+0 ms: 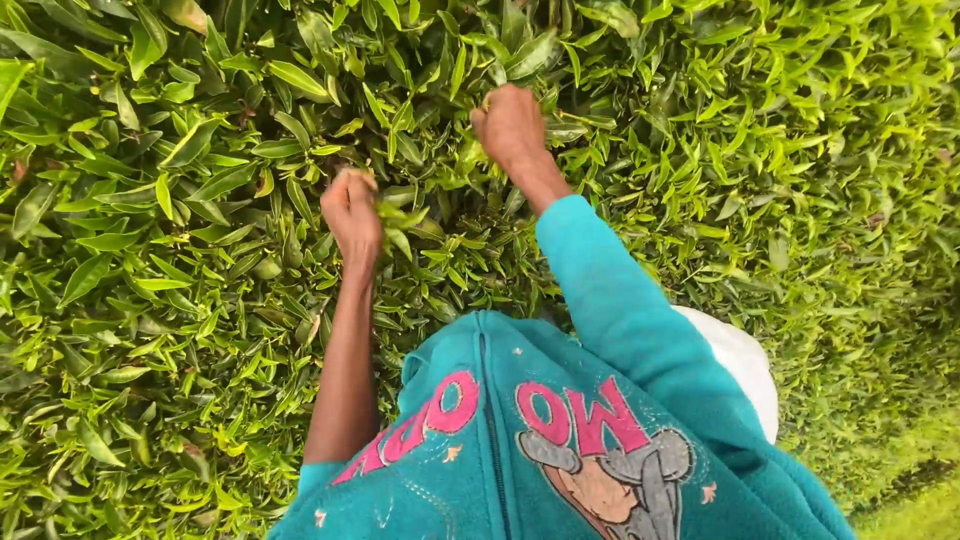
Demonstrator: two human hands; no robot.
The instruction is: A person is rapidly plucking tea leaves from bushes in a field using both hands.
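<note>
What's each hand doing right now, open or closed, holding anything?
Left hand: closed on a bunch of picked green leaves.
Right hand: closed, pinching at shoots in the bush.

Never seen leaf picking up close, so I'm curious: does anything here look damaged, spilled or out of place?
Nothing stands out. The left hand is closed around a bunch of green leaves, the right hand is pinching into the bush further up. The foliage looks dense and healthy.
</note>
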